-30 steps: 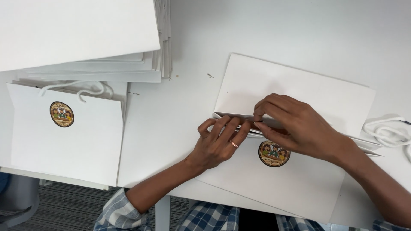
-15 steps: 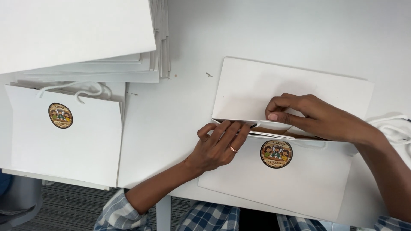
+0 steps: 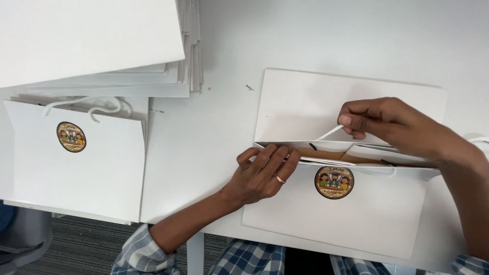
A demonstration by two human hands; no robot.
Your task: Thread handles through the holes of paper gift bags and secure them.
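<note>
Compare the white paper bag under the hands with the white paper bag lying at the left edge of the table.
The white paper bag under the hands has its mouth held open, showing a brown inside; the white paper bag at the left lies shut and flat. The left hand presses the first bag's rim while the right hand pinches a white cord; nobody touches the left bag, whose cord handles lie loose. Both carry a round colourful sticker.

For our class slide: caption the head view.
Left hand steadies a white paper bag while right hand pulls its cord.
</note>
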